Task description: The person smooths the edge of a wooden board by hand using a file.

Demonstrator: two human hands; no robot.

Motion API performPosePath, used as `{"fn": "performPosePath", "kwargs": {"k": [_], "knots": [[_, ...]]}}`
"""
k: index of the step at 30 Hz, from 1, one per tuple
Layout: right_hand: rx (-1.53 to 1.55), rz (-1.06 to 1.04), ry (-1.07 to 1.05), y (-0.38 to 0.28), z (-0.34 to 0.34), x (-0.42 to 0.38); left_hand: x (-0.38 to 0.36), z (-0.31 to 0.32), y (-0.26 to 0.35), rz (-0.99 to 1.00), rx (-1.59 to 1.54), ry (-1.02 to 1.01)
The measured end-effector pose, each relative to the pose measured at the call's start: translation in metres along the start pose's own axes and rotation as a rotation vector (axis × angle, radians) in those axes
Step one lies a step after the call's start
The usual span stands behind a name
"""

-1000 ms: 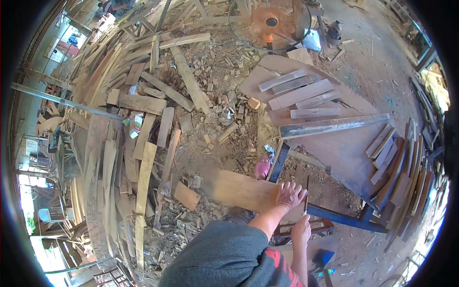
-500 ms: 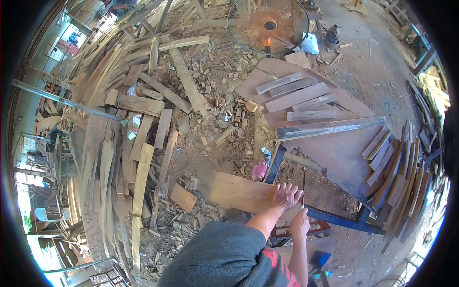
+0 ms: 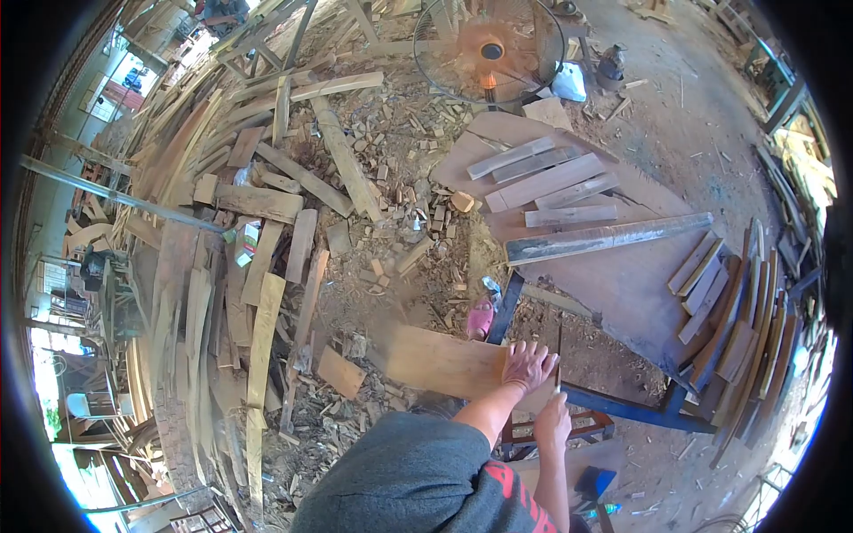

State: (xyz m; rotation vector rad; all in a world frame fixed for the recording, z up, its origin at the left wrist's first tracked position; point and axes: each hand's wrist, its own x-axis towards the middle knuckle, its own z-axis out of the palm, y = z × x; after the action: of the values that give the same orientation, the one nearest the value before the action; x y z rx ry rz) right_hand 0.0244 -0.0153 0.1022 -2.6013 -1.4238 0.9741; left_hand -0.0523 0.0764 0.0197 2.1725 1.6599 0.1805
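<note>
A wide wooden board point(image 3: 444, 362) lies across the lower middle, its left part blurred. Over its right end, my left hand point(image 3: 530, 366) presses down, with its fingers bent at the far edge. Just to the right and nearer my body is my right hand point(image 3: 553, 419), closed round the light handle of a thin, dark, upright-looking tool point(image 3: 560, 348). The tool's shaft points away from me, close to the left fingertips. Its exact kind is too small to tell.
A dark metal frame point(image 3: 631, 407) extends right of my hands. Beyond it, planks point(image 3: 546, 182) lie on a brown sheet point(image 3: 649, 293). A fan point(image 3: 491, 51) stands ahead. Long boards point(image 3: 264, 346) and scraps lie left. A person point(image 3: 224, 12) appears far back left.
The view has shifted slightly, so the surroundings appear a little further left. My right hand and the tool have moved slightly nearer my body, while my left hand remains on the board.
</note>
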Motion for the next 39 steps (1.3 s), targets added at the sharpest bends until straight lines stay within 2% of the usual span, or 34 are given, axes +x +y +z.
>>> {"fn": "performPosePath", "kwargs": {"k": [3, 9, 15, 21, 25, 27, 29, 33, 38, 39], "knots": [[0.014, 0.057, -0.029, -0.004, -0.006, -0.011, 0.001, -0.004, 0.001, -0.01, -0.02, -0.04], [0.026, 0.059, -0.05, -0.003, 0.005, 0.022, 0.002, -0.003, 0.002, -0.037, -0.037, -0.044], [-0.006, 0.051, -0.026, -0.005, -0.006, -0.008, 0.002, -0.002, 0.001, -0.032, -0.047, -0.036], [0.055, 0.024, -0.032, -0.002, 0.006, 0.028, 0.003, 0.0, 0.001, -0.033, -0.034, -0.017], [0.022, 0.017, -0.022, 0.001, 0.003, 0.004, 0.003, -0.003, 0.002, -0.033, -0.041, -0.029], [0.027, 0.082, -0.049, -0.004, -0.005, -0.006, 0.001, 0.002, 0.0, -0.025, -0.021, 0.0], [0.049, 0.065, -0.035, -0.003, 0.002, 0.005, 0.001, 0.003, 0.001, -0.01, -0.003, 0.042], [0.068, 0.014, -0.031, -0.002, 0.008, 0.037, 0.004, 0.0, 0.003, -0.035, -0.041, -0.01], [0.012, -0.005, 0.011, -0.001, 0.003, 0.007, 0.004, -0.003, 0.001, -0.033, -0.033, -0.032], [-0.004, 0.003, 0.015, -0.002, 0.001, 0.001, 0.003, 0.001, 0.0, -0.015, -0.019, 0.014]]}}
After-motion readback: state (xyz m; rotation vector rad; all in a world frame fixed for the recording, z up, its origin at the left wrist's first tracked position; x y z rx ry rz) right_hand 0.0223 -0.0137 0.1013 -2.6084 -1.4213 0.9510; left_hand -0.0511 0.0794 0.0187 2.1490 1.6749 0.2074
